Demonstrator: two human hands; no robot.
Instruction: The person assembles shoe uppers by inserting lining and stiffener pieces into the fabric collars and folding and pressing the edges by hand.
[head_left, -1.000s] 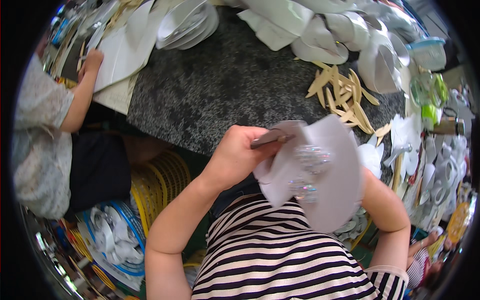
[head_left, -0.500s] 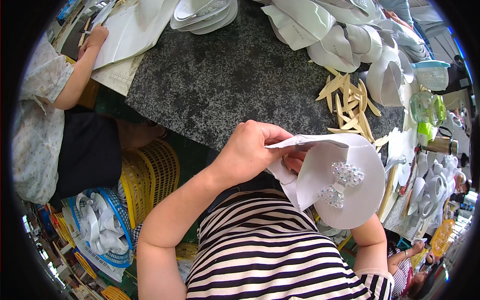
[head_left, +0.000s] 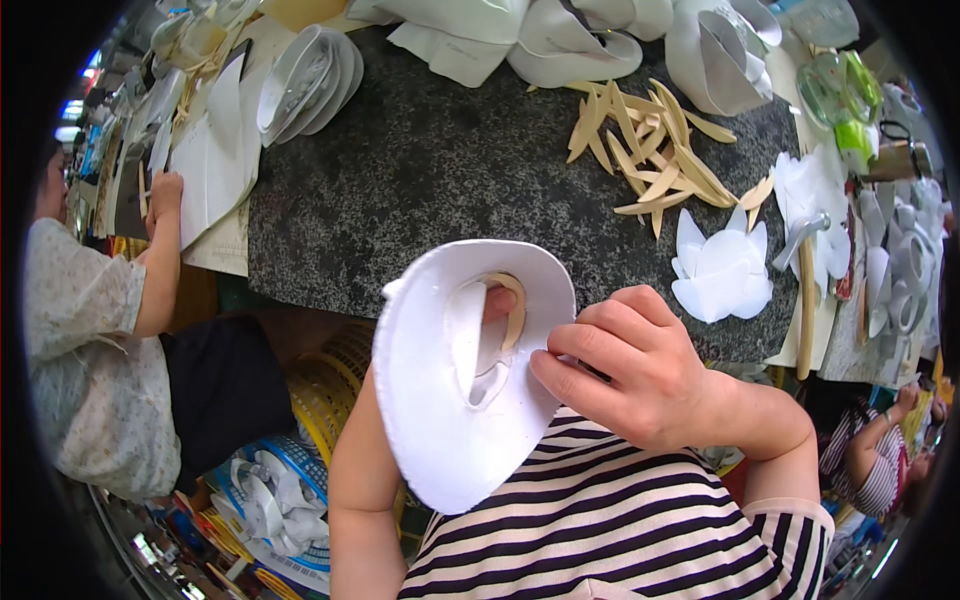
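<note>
A white shoe upper (head_left: 428,405) is held up in front of my striped shirt, its hollow inner side facing me. My left hand (head_left: 499,303) is mostly hidden behind it; one fingertip shows through the opening, and the hand grips the piece from the far side. A beige curved strip (head_left: 517,312) lies along the opening's right edge inside the upper. My right hand (head_left: 640,370) has its fingers curled and pressed on the upper's right edge. Similar beige crescent strips (head_left: 650,150) lie heaped on the black speckled tabletop (head_left: 400,190) beyond.
White uppers (head_left: 455,40) line the table's far side, with a stack (head_left: 310,85) at far left. White leaf-shaped pieces (head_left: 725,272) and a hammer (head_left: 806,300) lie at right. A co-worker's hand (head_left: 165,195) is at the left; a blue basket (head_left: 315,470) stands below.
The upper has turned from its beaded-bow outer side to its inner side and moved left. My right hand has come out from behind it; my left has gone behind. The view has shifted.
</note>
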